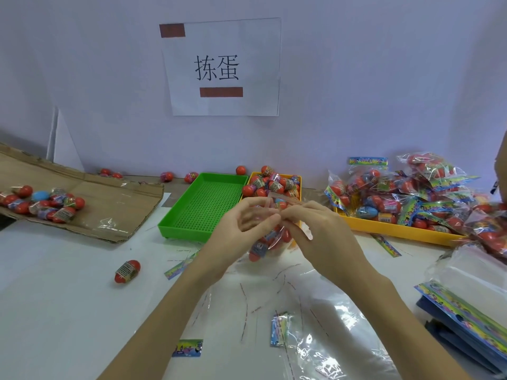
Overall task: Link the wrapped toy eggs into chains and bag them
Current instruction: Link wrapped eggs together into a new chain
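Clear plastic forms the bag held up between both hands above the white table; red wrapped toy eggs sit in its lower part. The left hand and the right hand meet at the bag's top edge, fingertips pinching the film; motion blur makes the exact grip hard to read. Behind the hands stands a green tray, and beside it a yellow tray heaped with loose eggs. A larger yellow tray on the right carries filled bags. One single egg lies on the table at left. More eggs rest on flattened cardboard.
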{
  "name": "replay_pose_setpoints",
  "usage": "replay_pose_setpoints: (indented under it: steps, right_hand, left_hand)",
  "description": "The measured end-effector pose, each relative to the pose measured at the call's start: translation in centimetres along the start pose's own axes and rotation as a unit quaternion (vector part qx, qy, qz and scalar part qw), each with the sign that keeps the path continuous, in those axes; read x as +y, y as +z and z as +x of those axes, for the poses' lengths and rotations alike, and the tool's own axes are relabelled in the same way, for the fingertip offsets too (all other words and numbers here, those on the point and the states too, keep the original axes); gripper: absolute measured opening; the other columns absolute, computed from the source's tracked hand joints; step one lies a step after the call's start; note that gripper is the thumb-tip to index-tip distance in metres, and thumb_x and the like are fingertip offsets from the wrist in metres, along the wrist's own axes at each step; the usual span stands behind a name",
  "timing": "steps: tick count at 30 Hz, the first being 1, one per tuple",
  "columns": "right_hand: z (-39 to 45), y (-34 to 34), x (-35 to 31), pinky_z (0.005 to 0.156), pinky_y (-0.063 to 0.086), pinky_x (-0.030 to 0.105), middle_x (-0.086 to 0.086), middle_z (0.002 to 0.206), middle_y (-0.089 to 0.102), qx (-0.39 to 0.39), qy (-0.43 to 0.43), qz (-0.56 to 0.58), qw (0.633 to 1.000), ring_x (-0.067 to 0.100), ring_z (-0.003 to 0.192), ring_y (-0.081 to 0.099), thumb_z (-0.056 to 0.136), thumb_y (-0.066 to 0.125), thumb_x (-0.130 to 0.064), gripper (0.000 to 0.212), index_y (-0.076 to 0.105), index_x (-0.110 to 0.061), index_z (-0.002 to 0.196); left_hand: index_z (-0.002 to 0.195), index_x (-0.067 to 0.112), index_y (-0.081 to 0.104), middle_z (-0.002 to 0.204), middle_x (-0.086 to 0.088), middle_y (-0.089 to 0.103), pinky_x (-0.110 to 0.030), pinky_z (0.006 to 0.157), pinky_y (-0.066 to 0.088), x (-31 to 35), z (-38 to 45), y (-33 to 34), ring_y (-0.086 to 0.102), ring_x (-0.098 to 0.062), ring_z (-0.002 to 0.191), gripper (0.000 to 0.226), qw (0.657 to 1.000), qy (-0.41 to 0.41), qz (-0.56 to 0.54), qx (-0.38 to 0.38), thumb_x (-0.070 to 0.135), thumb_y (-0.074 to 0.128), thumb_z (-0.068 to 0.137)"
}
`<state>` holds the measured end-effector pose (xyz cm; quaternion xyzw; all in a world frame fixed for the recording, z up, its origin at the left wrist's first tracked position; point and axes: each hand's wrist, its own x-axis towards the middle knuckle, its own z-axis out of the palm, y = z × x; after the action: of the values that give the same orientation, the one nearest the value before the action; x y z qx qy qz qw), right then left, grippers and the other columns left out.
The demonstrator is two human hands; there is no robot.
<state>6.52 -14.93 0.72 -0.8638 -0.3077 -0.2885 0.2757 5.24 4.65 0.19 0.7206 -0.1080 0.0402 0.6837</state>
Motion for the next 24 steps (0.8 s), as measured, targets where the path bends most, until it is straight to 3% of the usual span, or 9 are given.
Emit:
replay_pose_setpoints:
  steps: [4, 7, 11, 14, 18, 21, 24]
  right_hand:
    - [0.1, 0.0, -0.3, 0.069, 0.062, 0.034, -0.003, 0.093, 0.074, 0.049, -0.003, -0.008, 0.999, 0.012, 0.081, 0.066, 0.092, 0.075, -0.013, 0.017, 0.077, -0.017, 0.109]
    - [0.0, 0.1, -0.4, 0.067, 0.063, 0.033, -0.006, 0.089, 0.075, 0.064, -0.010, -0.006, 0.998, 0.006, 0.078, 0.064, 0.095, 0.072, -0.018, 0.018, 0.074, -0.020, 0.113]
    - [-0.2, 0.4, -0.5, 0.064, 0.062, 0.036, -0.007, 0.095, 0.076, 0.061, 0.002, -0.007, 0.998, 0.013, 0.071, 0.067, 0.101, 0.066, -0.019, 0.025, 0.070, -0.028, 0.125]
    - [-0.2, 0.4, -0.7, 0.062, 0.060, 0.031, -0.004, 0.095, 0.077, 0.080, -0.003, -0.019, 0.997, 0.011, 0.068, 0.065, 0.096, 0.072, -0.017, 0.028, 0.073, -0.024, 0.124]
    - [-0.1, 0.5, -0.7, 0.054, 0.058, 0.030, -0.005, 0.085, 0.072, 0.095, -0.001, -0.040, 0.995, 0.004, 0.060, 0.049, 0.094, 0.075, -0.021, 0.025, 0.076, -0.024, 0.119]
    - [-0.1, 0.5, -0.7, 0.050, 0.056, 0.028, -0.004, 0.090, 0.068, 0.110, -0.014, -0.050, 0.993, 0.004, 0.058, 0.051, 0.094, 0.076, -0.025, 0.022, 0.077, -0.024, 0.116]
    - [-0.3, 0.7, -0.7, 0.054, 0.058, 0.026, -0.003, 0.097, 0.070, 0.121, -0.035, -0.052, 0.991, 0.008, 0.068, 0.062, 0.093, 0.077, -0.017, 0.022, 0.078, -0.023, 0.114]
  left_hand:
    - [0.119, 0.015, 0.076, 0.110, -0.004, 0.079, -0.031, 0.085, 0.062, -0.3, -0.1, 0.5, 0.073, -0.018, 0.106, 0.021, 0.999, -0.002, -0.033, 0.040, 0.014, 0.062, 0.104]
    - [0.116, 0.013, 0.078, 0.110, -0.006, 0.080, -0.036, 0.087, 0.061, -0.5, 0.0, 0.8, 0.075, -0.023, 0.107, 0.025, 0.999, -0.011, -0.038, 0.038, 0.014, 0.054, 0.108]
    - [0.115, 0.011, 0.078, 0.114, -0.010, 0.079, -0.031, 0.094, 0.058, -0.1, -0.1, 1.5, 0.073, -0.025, 0.113, 0.030, 0.996, 0.004, -0.087, -0.014, 0.025, 0.055, 0.105]
    - [0.120, 0.011, 0.076, 0.114, -0.005, 0.079, -0.031, 0.097, 0.057, -0.2, -0.5, 2.1, 0.073, -0.020, 0.113, 0.026, 0.998, 0.045, -0.034, -0.042, 0.019, 0.056, 0.106]
    - [0.122, 0.016, 0.074, 0.109, 0.000, 0.079, -0.024, 0.091, 0.056, -0.5, -0.6, 2.1, 0.072, -0.014, 0.109, 0.026, 0.996, 0.073, 0.030, -0.032, 0.013, 0.052, 0.109]
    - [0.114, 0.022, 0.076, 0.099, 0.003, 0.077, -0.029, 0.086, 0.056, -0.7, -0.6, 2.2, 0.071, -0.013, 0.098, 0.028, 0.991, 0.095, 0.099, -0.001, 0.022, 0.047, 0.111]
    - [0.106, 0.021, 0.076, 0.092, 0.004, 0.077, -0.033, 0.079, 0.056, -0.8, -0.6, 2.3, 0.071, -0.013, 0.089, 0.034, 0.988, 0.097, 0.118, 0.015, 0.037, 0.046, 0.107]
